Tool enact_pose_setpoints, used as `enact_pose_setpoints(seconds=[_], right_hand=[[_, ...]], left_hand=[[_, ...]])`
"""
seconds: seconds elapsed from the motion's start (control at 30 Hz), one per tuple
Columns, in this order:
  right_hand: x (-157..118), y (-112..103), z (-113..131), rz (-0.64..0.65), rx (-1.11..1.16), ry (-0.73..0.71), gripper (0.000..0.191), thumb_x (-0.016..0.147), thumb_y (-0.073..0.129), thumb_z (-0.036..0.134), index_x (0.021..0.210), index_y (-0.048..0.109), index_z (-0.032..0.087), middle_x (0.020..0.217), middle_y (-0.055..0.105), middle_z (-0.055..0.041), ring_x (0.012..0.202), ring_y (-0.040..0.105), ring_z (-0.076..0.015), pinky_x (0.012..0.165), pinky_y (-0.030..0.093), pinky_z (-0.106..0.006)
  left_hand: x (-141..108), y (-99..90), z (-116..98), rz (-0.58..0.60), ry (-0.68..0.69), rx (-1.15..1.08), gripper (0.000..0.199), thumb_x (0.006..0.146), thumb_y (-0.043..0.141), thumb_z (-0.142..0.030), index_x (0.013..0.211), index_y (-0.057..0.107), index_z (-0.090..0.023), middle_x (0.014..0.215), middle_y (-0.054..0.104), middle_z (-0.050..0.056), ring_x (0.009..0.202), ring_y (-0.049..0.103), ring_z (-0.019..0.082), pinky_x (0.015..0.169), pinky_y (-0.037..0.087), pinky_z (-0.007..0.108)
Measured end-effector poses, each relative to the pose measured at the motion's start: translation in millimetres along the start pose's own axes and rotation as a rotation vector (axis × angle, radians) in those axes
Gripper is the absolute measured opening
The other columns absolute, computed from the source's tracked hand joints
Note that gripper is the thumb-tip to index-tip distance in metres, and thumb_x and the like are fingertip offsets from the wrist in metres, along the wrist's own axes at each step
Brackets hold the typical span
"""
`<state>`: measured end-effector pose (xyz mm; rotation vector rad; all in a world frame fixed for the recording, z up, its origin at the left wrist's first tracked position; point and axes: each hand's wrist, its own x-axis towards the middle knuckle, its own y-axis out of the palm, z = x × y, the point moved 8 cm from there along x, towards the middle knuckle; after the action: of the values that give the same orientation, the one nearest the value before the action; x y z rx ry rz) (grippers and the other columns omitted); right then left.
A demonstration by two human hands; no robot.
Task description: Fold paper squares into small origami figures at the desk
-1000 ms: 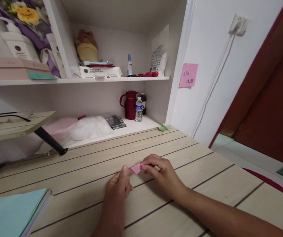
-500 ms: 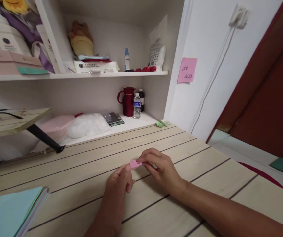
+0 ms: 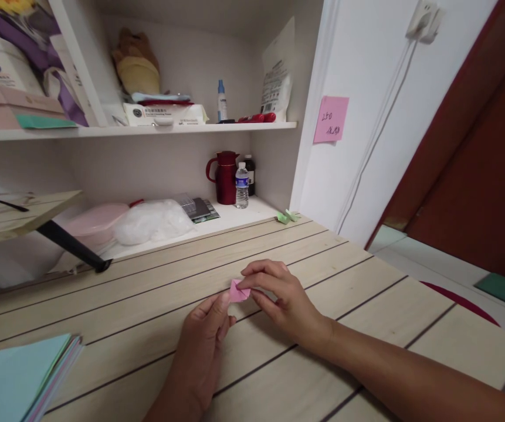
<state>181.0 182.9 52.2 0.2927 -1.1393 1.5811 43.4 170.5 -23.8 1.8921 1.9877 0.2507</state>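
Observation:
A small folded piece of pink paper is held just above the wood-striped table, between my two hands. My left hand pinches its lower left edge between thumb and fingers. From the right, my right hand touches the paper's upper right part with a fingertip, its thumb near the right edge. The fingers of my right hand are bent and slightly apart. My left fingertips are partly hidden behind the paper and thumb.
A stack of coloured paper lies at the table's left. Two small green folded papers sit at the far edge. Behind are a red jug, a water bottle and a raised wooden stand.
The pink paper now shows a wider, squarer face. The fingers of my right hand have loosened and shifted on it. The whole view has moved slightly.

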Motion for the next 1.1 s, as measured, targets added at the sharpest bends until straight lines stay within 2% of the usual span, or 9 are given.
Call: enact_pose_setpoints(seconds=[0.1,0.23,0.33,0.4,0.53,0.7,0.83,1.0,1.1], right_hand=[[0.5,5.0,-4.4,0.056,0.121,0.092,0.025,0.089,0.057,0.013,0.106,0.070,0.027,0.101,0.072,-0.0040,0.098,0.064,-0.0205,0.092,0.043,-0.038],[-2.1,13.3,-21.7,0.075,0.378,0.318,0.017,0.089,0.060,0.022,0.101,0.072,0.024,0.093,0.072,-0.0028,0.088,0.065,-0.0180,0.083,0.048,-0.031],[-5.4,19.1,-31.9,0.070,0.491,0.426,0.014,0.088,0.062,0.027,0.096,0.072,0.021,0.087,0.071,-0.0025,0.083,0.063,-0.0171,0.078,0.048,-0.029],[-7.1,21.3,-35.6,0.066,0.520,0.458,0.015,0.087,0.064,0.030,0.094,0.072,0.021,0.087,0.072,-0.0026,0.082,0.063,-0.0173,0.078,0.048,-0.029],[-6.8,21.4,-35.1,0.076,0.477,0.426,0.015,0.087,0.063,0.030,0.094,0.073,0.021,0.089,0.073,-0.0030,0.083,0.064,-0.0177,0.080,0.049,-0.030],[-6.0,17.9,-35.8,0.052,0.402,0.390,0.014,0.089,0.061,0.025,0.093,0.073,0.022,0.088,0.073,-0.0025,0.083,0.065,-0.0175,0.079,0.049,-0.029],[-4.6,16.3,-28.2,0.053,0.334,0.308,0.014,0.088,0.061,0.022,0.093,0.074,0.023,0.091,0.074,-0.0031,0.086,0.067,-0.0188,0.081,0.050,-0.030],[-3.1,16.2,-23.2,0.066,0.293,0.270,0.016,0.090,0.060,0.021,0.098,0.073,0.024,0.094,0.074,-0.0036,0.089,0.066,-0.0192,0.082,0.050,-0.031],[-1.4,13.1,-23.2,0.044,0.258,0.243,0.016,0.089,0.060,0.017,0.096,0.073,0.024,0.092,0.073,-0.0028,0.087,0.066,-0.0178,0.081,0.050,-0.029]], left_hand=[[0.8,-2.6,1.8,0.005,0.005,0.004,0.036,0.073,0.074,-0.047,0.059,0.058,-0.018,0.049,0.032,-0.009,0.052,0.026,0.008,0.067,0.041,0.023],[2.8,-4.4,3.9,-0.017,-0.007,-0.023,0.039,0.074,0.073,-0.049,0.058,0.058,-0.017,0.048,0.036,-0.009,0.051,0.029,0.007,0.071,0.045,0.024],[4.0,-3.4,2.5,-0.043,0.017,-0.052,0.032,0.072,0.076,-0.046,0.069,0.065,-0.016,0.058,0.051,-0.005,0.058,0.043,0.008,0.072,0.046,0.025],[3.6,-1.9,1.4,-0.052,0.037,-0.064,0.031,0.073,0.075,-0.044,0.079,0.069,-0.015,0.072,0.062,0.000,0.072,0.055,0.012,0.079,0.048,0.027],[2.5,3.3,2.7,-0.026,0.056,-0.092,0.042,0.080,0.065,-0.053,0.092,0.072,-0.013,0.101,0.071,0.011,0.103,0.062,0.022,0.099,0.045,0.036],[5.1,1.7,6.1,-0.095,0.113,-0.076,0.046,0.077,0.069,-0.051,0.103,0.073,-0.013,0.117,0.070,0.014,0.121,0.058,0.027,0.107,0.042,0.040],[4.0,2.5,5.6,-0.105,0.125,-0.050,0.044,0.069,0.079,-0.040,0.104,0.073,-0.014,0.114,0.072,0.013,0.120,0.059,0.029,0.108,0.041,0.042],[0.9,2.6,3.3,-0.066,0.108,-0.189,0.034,0.071,0.078,-0.031,0.099,0.074,-0.013,0.109,0.073,0.013,0.115,0.062,0.027,0.109,0.041,0.043],[2.0,2.0,4.9,-0.055,0.083,-0.222,0.033,0.072,0.078,-0.033,0.098,0.074,-0.012,0.109,0.073,0.013,0.114,0.063,0.026,0.109,0.041,0.042]])
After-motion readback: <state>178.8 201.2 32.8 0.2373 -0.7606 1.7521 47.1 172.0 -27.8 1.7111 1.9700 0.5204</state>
